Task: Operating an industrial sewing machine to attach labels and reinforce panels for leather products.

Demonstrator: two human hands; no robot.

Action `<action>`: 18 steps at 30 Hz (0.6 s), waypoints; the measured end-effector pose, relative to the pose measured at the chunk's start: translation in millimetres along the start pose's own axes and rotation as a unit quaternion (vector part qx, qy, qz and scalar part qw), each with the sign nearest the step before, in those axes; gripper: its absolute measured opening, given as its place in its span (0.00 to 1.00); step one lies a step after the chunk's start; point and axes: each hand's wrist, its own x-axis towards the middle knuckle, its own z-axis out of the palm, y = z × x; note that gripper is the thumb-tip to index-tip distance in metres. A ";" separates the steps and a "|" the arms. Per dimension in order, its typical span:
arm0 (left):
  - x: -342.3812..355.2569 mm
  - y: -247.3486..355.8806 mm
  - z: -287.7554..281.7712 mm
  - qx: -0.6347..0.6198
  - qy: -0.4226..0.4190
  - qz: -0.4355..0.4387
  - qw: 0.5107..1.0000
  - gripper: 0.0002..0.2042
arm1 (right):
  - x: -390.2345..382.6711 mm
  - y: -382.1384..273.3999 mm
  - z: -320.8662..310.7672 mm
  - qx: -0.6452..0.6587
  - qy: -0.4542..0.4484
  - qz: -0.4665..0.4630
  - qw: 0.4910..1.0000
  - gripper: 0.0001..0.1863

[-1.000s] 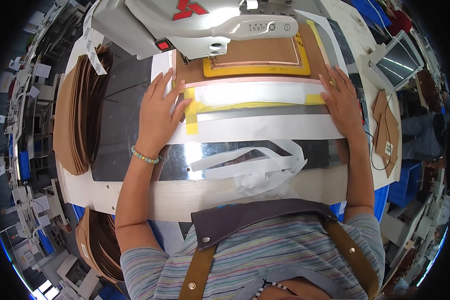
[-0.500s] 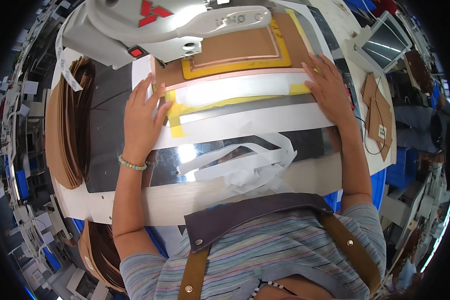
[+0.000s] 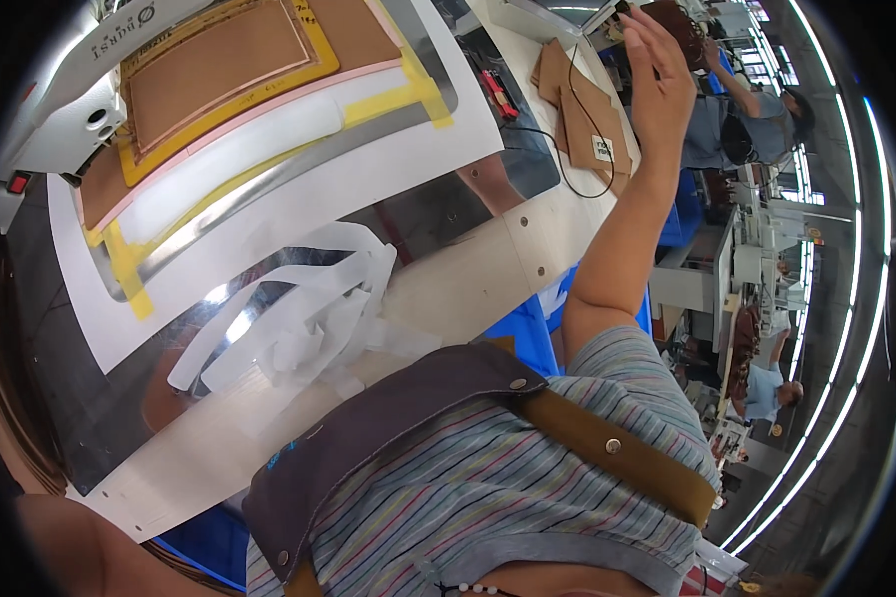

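The right hand (image 3: 660,75) has left the brown sheet (image 3: 368,40) for the upper right. The left hand has gone out of sight. The sheet is now at upper left.

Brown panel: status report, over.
Left hand out of view; right hand at monitor. Brown panel under yellow frame. Loose white strips nearer wearer, off panel.

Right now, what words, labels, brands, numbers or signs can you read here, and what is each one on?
I won't copy wording out, but here is where it stands:
Dark print and a round emblem: white machine arm.
Black print: white label on the brown pieces.
Dark marks, too small to read: yellow frame.
Blue lettering, too small to read: dark apron.
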 end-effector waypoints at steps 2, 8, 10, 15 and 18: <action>-12.6 -12.2 18.3 -0.008 -0.019 -0.058 0.998 0.16 | -10.9 14.3 -16.3 -0.009 0.000 0.041 0.999 0.15; -28.6 -28.8 37.5 -0.031 -0.040 -0.134 0.990 0.15 | -63.2 70.8 -58.1 -0.146 -0.042 0.254 0.955 0.15; -33.1 -31.3 39.3 -0.040 -0.038 -0.147 0.988 0.15 | -79.7 92.6 -67.6 -0.243 -0.177 0.240 0.923 0.17; -41.3 -28.1 38.5 -0.055 -0.037 -0.163 0.984 0.15 | -115.6 144.4 -40.6 -0.135 -0.294 0.262 0.909 0.21; -39.4 -26.1 39.4 -0.067 -0.039 -0.167 0.983 0.15 | -128.1 160.1 -27.0 -0.068 -0.304 0.322 0.894 0.24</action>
